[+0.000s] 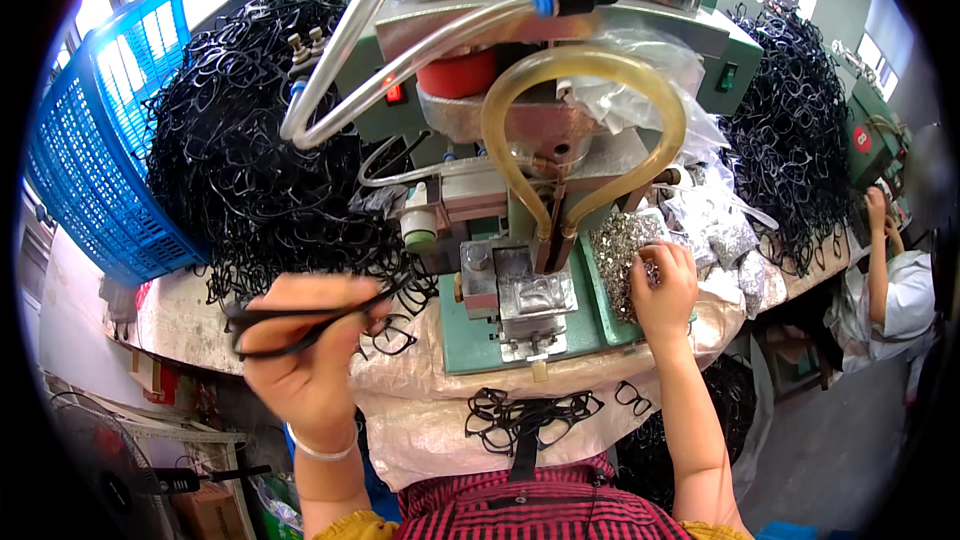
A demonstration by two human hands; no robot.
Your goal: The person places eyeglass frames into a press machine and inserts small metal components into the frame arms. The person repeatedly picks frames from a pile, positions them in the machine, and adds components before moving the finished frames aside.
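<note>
Far left there's a blue crate (pixel 110 150) by a big heap of black frames (pixel 270 145). Near left, the left hand (pixel 310 365) has its fingers closed around a black eyeglass frame (pixel 265 316), held up off the bench; I'd pinch it lightly, since thin plastic like that probably bends. In the middle sits the press's metal fixture (pixel 537 295), with more loose frames (pixel 520 415) on the near side, by the lap. Just right of it, the right hand (pixel 667 295) has curled fingers in the small metal parts (pixel 612 235) in the green tray (pixel 596 300); can't tell if they've got one. Imo fingertips only, one piece at a time, beats scooping.
</note>
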